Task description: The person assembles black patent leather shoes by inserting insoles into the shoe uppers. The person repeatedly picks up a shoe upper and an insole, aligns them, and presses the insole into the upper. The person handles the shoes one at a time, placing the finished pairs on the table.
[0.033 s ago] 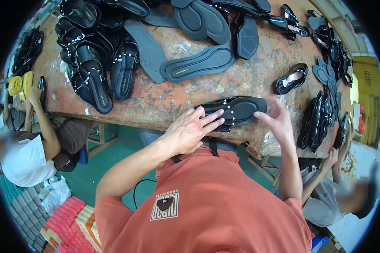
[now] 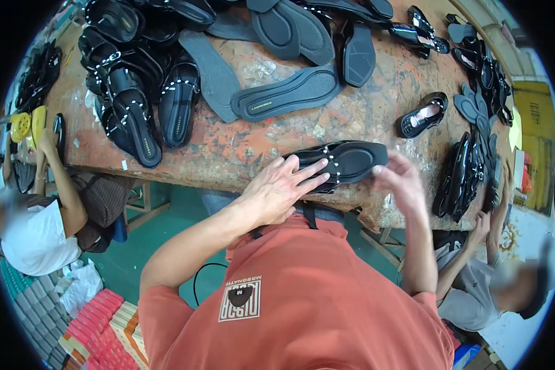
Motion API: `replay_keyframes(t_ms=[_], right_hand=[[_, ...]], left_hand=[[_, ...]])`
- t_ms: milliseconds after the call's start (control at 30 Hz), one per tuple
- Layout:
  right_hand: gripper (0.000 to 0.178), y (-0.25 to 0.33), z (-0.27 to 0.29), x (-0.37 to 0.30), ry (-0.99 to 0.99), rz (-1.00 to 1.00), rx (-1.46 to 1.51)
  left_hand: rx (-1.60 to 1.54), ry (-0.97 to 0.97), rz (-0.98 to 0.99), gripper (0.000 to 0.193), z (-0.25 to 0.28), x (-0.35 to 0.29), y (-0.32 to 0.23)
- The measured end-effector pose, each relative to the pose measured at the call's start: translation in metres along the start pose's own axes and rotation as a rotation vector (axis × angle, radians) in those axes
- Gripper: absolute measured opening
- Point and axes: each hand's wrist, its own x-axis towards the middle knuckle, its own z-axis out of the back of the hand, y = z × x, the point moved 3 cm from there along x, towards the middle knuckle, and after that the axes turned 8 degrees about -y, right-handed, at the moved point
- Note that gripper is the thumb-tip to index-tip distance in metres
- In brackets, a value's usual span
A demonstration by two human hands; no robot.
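A black studded sandal (image 2: 354, 163) lies sideways on the bench near its front edge, with its smooth insole facing up. My left hand (image 2: 280, 191) is closed on its left half, two fingers stretched across the studded straps and the thumb low by the bench edge. At the sandal's right end is my right hand (image 2: 404, 182), thumb and fingertips close against the insole's rim. Motion blurs those fingers, so their grip is unclear. Beyond the sandal, a loose dark insole (image 2: 283, 98) lies across the bench.
Piled black sandals (image 2: 129, 111) fill the bench's left side. More insoles and soles (image 2: 359, 55) lie at the back. A single black shoe (image 2: 422, 116) stands to the right, near a row of glossy shoes (image 2: 459, 179). Co-workers sit left (image 2: 37, 228) and right (image 2: 481, 296).
My right hand has shifted slightly at the sandal's right end, its thumb drawn back toward the rim. My left hand keeps its place. The view has moved very slightly.
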Motion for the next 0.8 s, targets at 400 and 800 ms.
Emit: replay_keyframes(t_ms=[400,800], right_hand=[[0.034,0.037,-0.077,-0.041,-0.144,0.875,-0.813],[0.077,0.048,-0.018,0.006,0.084,1.120,-0.752]], left_hand=[[0.124,0.167,0.048,0.067,-0.005,0.038,-0.004],[0.045,-0.007,-0.220,0.092,0.002,0.016,0.009]])
